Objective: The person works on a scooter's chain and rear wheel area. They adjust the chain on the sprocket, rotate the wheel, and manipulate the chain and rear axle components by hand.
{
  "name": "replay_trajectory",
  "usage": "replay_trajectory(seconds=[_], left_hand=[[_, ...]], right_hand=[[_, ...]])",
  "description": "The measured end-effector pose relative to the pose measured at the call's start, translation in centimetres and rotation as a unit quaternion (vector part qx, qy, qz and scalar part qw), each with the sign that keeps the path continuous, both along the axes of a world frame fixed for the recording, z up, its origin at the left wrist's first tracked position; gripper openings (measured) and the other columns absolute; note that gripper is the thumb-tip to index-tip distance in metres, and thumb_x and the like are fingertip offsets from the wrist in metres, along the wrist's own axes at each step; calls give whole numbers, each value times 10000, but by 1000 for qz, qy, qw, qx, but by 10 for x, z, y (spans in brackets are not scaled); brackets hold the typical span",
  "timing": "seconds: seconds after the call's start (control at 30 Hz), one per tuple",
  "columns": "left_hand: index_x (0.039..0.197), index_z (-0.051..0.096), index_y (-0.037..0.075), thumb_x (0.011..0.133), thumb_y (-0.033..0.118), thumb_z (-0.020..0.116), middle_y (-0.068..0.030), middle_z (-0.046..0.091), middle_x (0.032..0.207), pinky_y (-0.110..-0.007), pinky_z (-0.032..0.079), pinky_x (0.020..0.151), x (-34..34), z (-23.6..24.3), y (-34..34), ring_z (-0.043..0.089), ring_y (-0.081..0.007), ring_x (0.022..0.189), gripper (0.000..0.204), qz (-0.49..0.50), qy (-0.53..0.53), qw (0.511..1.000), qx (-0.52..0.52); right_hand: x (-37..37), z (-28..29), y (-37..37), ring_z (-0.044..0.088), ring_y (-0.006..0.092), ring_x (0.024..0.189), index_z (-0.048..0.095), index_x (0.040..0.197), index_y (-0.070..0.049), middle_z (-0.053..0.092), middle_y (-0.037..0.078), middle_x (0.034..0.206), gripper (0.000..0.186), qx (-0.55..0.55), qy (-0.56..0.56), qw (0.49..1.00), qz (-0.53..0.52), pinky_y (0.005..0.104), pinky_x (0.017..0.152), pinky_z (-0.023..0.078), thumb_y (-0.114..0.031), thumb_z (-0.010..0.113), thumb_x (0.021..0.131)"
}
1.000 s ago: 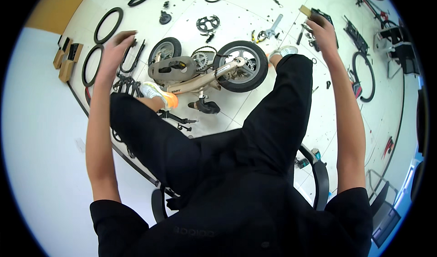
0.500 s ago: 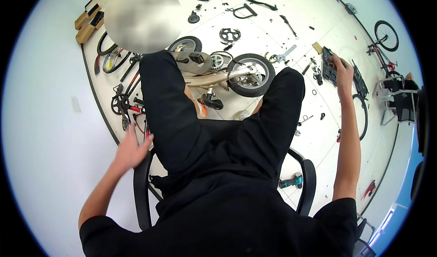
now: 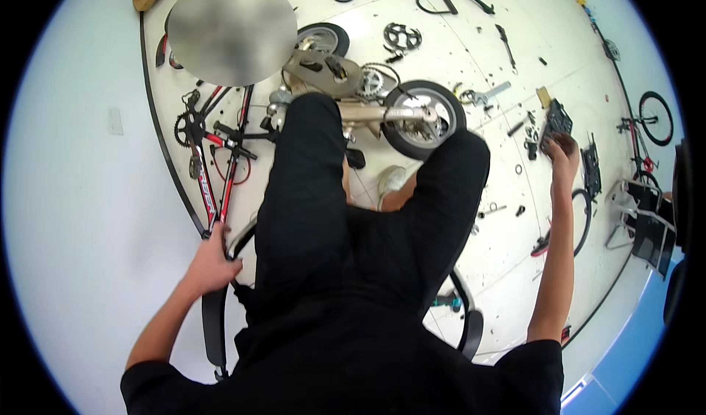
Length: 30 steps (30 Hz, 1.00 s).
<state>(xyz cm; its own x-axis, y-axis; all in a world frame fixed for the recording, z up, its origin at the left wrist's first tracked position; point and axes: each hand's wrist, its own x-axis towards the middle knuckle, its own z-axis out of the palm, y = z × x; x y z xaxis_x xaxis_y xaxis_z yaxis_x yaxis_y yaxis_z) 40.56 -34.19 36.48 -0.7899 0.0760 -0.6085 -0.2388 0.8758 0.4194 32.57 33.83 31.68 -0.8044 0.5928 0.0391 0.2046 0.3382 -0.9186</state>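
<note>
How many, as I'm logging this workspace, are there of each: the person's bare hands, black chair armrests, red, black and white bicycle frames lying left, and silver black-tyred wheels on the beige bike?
Bare left hand, bare right hand: 2
Black left armrest, black right armrest: 2
Red, black and white bicycle frame: 1
Right silver black-tyred wheel, left silver black-tyred wheel: 2
Total: 7

Right hand [image 3: 564, 154]: black tray [image 3: 557, 121] blocks 12 o'clock; open floor [image 3: 531, 187] lane at 8. Left hand [image 3: 210, 263]: red-black bike frame [image 3: 206, 192] obstructs 12, thigh [image 3: 303, 227] 3, chair armrest [image 3: 214, 328] 6.
</note>
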Motion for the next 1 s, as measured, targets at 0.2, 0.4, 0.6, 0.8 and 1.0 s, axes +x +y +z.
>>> replay_trajectory(seconds=[0.2,0.4,0.6,0.8,1.0], left_hand=[[1232,388,19,720,120,633,-214,578,691,-457,472,614,-10,13,9,607,-395,673,577,54,-173,979,-98],[1304,441,19,784,349,714,-233,651,999,-487,495,838,-157,-45,53,622,-415,958,674,-300,-413,832,-216],[1232,506,-4,784,104,694,-214,518,1191,-456,424,943,-367,-227,231,506,-396,1113,497,-340,310,887,-38],[1304,491,75,633,246,834,-101,468,1375,-490,247,1150,-390,-318,268,333,-322,1365,773,-505,371,761,-168],[1314,474,80,616,141,786,-69,512,1345,-450,335,1093,-391,-355,253,393,-288,1337,768,-535,323,768,-142]], right_hand=[[-77,-57,-24,617,165,967,530,1163,27,618,100,1090,273,-25,-51,997,45,296,829,526,-8,567,894],[-185,-165,-110,637,181,855,591,1028,43,646,119,928,192,-71,-140,957,245,299,766,510,-31,611,852],[-290,-293,-171,624,402,810,639,939,62,637,271,836,248,107,-158,874,447,417,767,509,-121,556,794],[-283,-300,-226,679,348,851,700,938,4,689,221,897,311,175,-231,803,520,438,755,540,-215,577,755],[-236,-338,-242,668,357,841,693,825,1,669,190,792,244,209,-140,812,527,435,756,538,-240,703,791]])
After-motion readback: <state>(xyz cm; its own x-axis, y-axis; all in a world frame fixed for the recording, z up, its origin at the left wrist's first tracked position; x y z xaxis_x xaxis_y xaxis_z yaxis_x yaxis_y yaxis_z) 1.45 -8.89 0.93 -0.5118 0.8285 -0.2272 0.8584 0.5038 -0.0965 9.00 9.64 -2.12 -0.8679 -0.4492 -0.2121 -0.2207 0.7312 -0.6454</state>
